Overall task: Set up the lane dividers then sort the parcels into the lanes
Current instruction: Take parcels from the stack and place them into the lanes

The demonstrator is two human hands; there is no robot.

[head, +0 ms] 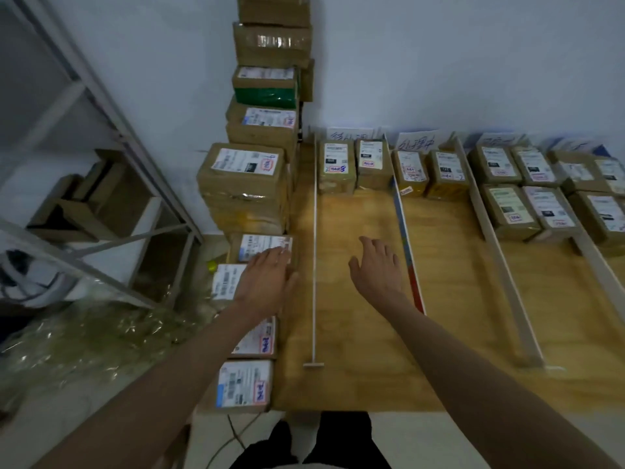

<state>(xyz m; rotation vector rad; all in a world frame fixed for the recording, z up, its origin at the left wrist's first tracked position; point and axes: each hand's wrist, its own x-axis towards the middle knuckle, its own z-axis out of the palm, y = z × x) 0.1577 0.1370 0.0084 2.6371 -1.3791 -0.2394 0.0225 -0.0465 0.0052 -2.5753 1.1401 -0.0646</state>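
One row of unsorted parcels (pixel 252 333) sits off the table's left edge, long axis running away from the person, labels up. Left hand (pixel 267 282) lies flat on that row, fingers straight and together, pinching nothing; its fingertips reach the next parcel (pixel 262 248) up. Right hand (pixel 377 265) hovers over the bare first lane, fingers loosely spread, holding nothing, well right of the row. Left is clearly nearer. Thin white divider (pixel 314 248) stands between the hands. Table (pixel 456 333) lanes already hold parcels at the far end.
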